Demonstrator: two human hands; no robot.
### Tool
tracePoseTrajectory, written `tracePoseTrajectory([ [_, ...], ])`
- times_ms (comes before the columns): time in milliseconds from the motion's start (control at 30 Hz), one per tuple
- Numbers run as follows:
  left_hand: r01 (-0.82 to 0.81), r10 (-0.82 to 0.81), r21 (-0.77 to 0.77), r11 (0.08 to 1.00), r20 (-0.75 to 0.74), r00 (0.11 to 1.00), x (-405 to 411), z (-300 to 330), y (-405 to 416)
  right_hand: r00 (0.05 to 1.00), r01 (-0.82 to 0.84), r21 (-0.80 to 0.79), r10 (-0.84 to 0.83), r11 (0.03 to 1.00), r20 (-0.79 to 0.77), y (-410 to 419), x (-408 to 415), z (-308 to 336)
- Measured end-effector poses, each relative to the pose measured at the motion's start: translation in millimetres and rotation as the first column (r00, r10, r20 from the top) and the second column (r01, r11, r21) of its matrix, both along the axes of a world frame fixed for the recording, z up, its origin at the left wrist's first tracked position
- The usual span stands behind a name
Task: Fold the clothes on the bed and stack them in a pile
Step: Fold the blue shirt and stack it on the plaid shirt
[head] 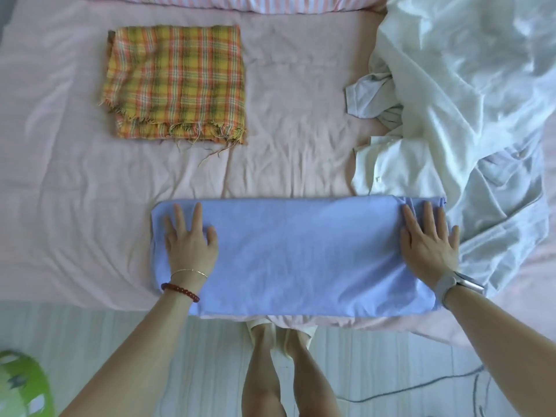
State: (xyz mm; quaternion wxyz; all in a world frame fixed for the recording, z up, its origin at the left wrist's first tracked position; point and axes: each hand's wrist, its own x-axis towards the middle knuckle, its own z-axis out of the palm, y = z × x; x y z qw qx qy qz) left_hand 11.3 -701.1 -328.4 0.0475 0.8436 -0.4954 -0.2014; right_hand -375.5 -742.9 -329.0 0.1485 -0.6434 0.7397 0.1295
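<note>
Left hand and right hand, fingers spread flat, press ends of folded blue cloth; plaid cloth well apart.

White clothes heap at 2 o'clock runs off right edge; separate garments indistinguishable. Striped pillow cut by top edge. Green object at 7 o'clock cropped, blurred, unidentifiable.

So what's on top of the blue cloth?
Both hands press flat on the blue cloth: the left hand near one end, the right hand near the other. Whatever lies under the cloth is covered.
</note>
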Motion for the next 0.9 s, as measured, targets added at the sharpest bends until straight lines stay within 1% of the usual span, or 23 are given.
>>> tracePoseTrajectory([
  [33, 0.002, -0.002, -0.026, 1.000, 0.006, 1.000, -14, 4, 3, 0.998, 0.058, -0.007, -0.058, 0.998, 0.026, 5, -4, 5],
  [100, 0.065, -0.064, -0.039, 0.997, 0.010, 0.998, -48, 9, 10, 0.981, 0.142, -0.090, -0.129, 0.986, 0.142, 19, -7, 12],
  [167, 0.190, -0.190, -0.021, 0.982, -0.015, 0.982, -89, 13, 16, 0.959, 0.201, -0.151, -0.163, 0.968, 0.231, 37, -7, 15],
  [200, 0.265, -0.265, -0.006, 0.964, -0.034, 0.964, -110, 15, 18, 0.950, 0.233, -0.144, -0.193, 0.962, 0.245, 44, -8, 14],
  [233, 0.342, -0.341, 0.014, 0.940, -0.054, 0.939, -130, 16, 21, 0.945, 0.260, -0.107, -0.230, 0.960, 0.234, 50, -10, 12],
  [300, 0.461, -0.457, 0.070, 0.885, -0.063, 0.887, -159, 13, 24, 0.956, 0.259, 0.017, -0.259, 0.966, 0.136, 58, -17, 6],
  [367, 0.478, -0.480, 0.145, 0.866, -0.024, 0.877, -173, 3, 22, 0.974, 0.219, 0.049, -0.221, 0.974, 0.043, 60, -27, -1],
  [400, 0.471, -0.479, 0.190, 0.861, -0.005, 0.878, -173, -6, 20, 0.977, 0.210, 0.016, -0.211, 0.978, 0.032, 59, -31, -2],
  [467, 0.471, -0.487, 0.250, 0.846, 0.003, 0.873, -168, -22, 15, 0.970, 0.242, -0.094, -0.237, 0.966, 0.061, 53, -37, 0],
  [533, 0.477, -0.497, 0.278, 0.834, 0.002, 0.868, -164, -24, 12, 0.944, 0.317, -0.160, -0.296, 0.935, 0.145, 47, -43, 3],
  [600, 0.473, -0.500, 0.303, 0.827, 0.014, 0.866, -167, -16, 11, 0.890, 0.395, -0.132, -0.343, 0.909, 0.301, 39, -48, 6],
  [633, 0.472, -0.500, 0.291, 0.833, 0.028, 0.866, -171, -11, 11, 0.842, 0.433, -0.090, -0.367, 0.897, 0.394, 36, -49, 7],
  [700, 0.513, -0.532, 0.197, 0.836, 0.056, 0.845, -178, -4, 14, 0.713, 0.528, 0.012, -0.450, 0.849, 0.538, 28, -48, 7],
  [767, 0.605, -0.618, 0.126, 0.786, 0.115, 0.778, -186, -1, 17, 0.614, 0.608, 0.073, -0.527, 0.790, 0.587, 21, -45, 7],
  [833, 0.658, -0.668, 0.120, 0.744, 0.159, 0.727, -195, -2, 18, 0.514, 0.679, 0.102, -0.570, 0.727, 0.641, 17, -38, 5],
  [867, 0.660, -0.674, 0.136, 0.739, 0.148, 0.724, -199, -2, 18, 0.464, 0.716, 0.114, -0.591, 0.689, 0.660, 16, -34, 3],
  [900, 0.647, -0.668, 0.174, 0.742, 0.122, 0.734, -204, -3, 16, 0.437, 0.741, 0.115, -0.604, 0.662, 0.667, 15, -30, 2],
])
